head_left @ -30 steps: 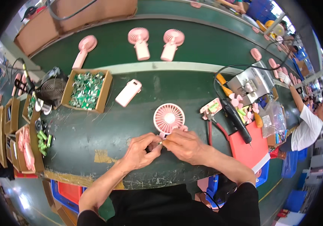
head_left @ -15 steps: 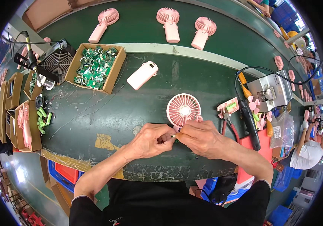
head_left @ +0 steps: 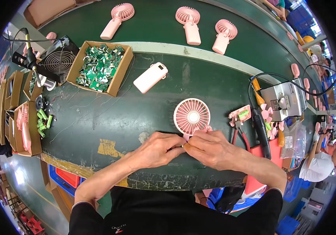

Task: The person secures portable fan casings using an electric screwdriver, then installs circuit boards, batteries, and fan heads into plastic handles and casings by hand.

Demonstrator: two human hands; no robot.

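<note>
A pink handheld fan [head_left: 192, 116] lies on the green bench with its round slatted grille facing up. My right hand [head_left: 212, 149] is closed at the fan's lower end, fingers curled over the part below the grille. Thumb and fingers pinched, my left hand [head_left: 158, 150] meets the right fingertips just below the fan head. Whatever small piece sits between the fingertips is mostly covered. A pale pink fan handle casing [head_left: 150, 78] lies apart, farther off to the left.
A cardboard box of green circuit boards [head_left: 100, 68] stands at the back left. To the right are red-handled pliers [head_left: 240, 135], a black-handled soldering iron [head_left: 261, 133] and a metal soldering station [head_left: 283, 98]. Several pink fans [head_left: 191, 33] lie on the green belt beyond.
The fans on the far belt have shifted right. My hands stay together below the fan head; the small pale-green piece seen between the fingertips earlier is now mostly hidden.
</note>
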